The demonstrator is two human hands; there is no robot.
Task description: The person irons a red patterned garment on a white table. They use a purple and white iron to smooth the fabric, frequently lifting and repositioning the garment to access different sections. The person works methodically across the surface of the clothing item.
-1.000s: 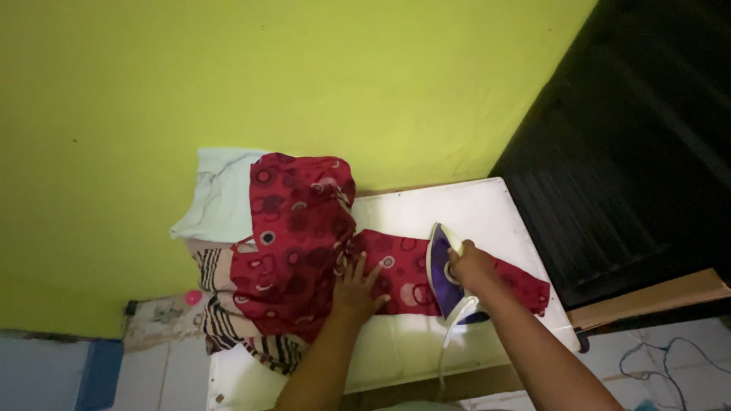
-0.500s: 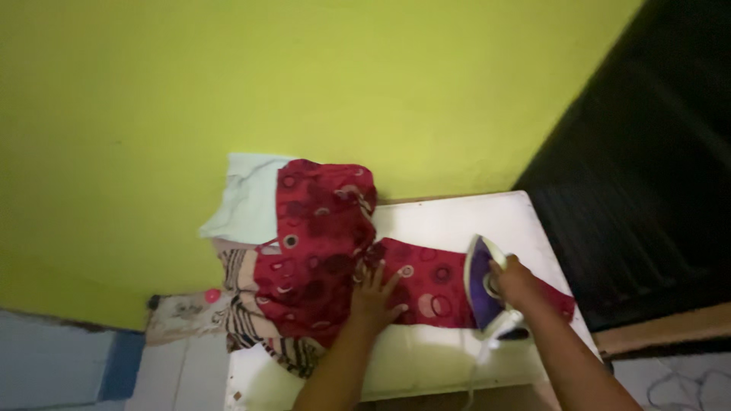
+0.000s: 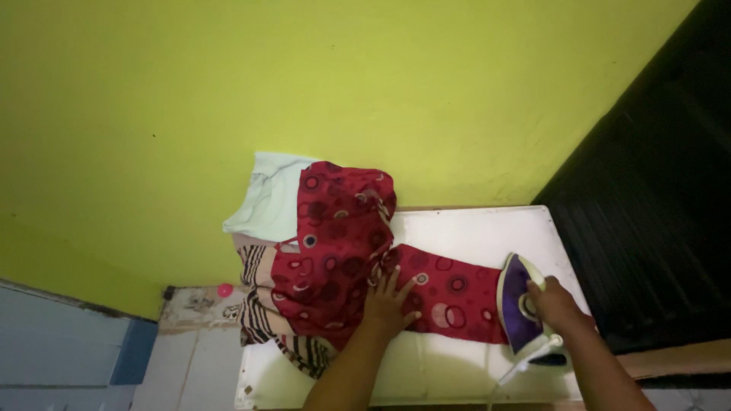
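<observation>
- Your left hand (image 3: pixel 390 303) lies flat at lower centre of the frame, fingers (image 3: pixel 399 278) spread wide and pressed palm-down on the red patterned garment (image 3: pixel 358 251). It grips nothing; it only bears on the cloth.
- Your right hand (image 3: pixel 558 306) is at lower right, its fingers curled closed around the handle of the purple and white iron (image 3: pixel 524 308).
- The iron rests sole-down at the right end of the red garment, touching the cloth, tip pointing toward the upper part of the frame.
- The iron's white cord (image 3: pixel 512 373) runs from its rear toward the bottom edge of the frame.
- The red garment spreads from centre frame to lower right across the white table (image 3: pixel 472 228); its left portion is bunched over a pile.
- A striped cloth (image 3: pixel 259 304) lies beneath the red garment at the table's left end, hanging over the edge.
- A pale green cloth (image 3: pixel 266 199) sits at the top of the pile, against the yellow-green wall (image 3: pixel 228 91).
- A dark door (image 3: pixel 655 198) fills the right of the frame.
</observation>
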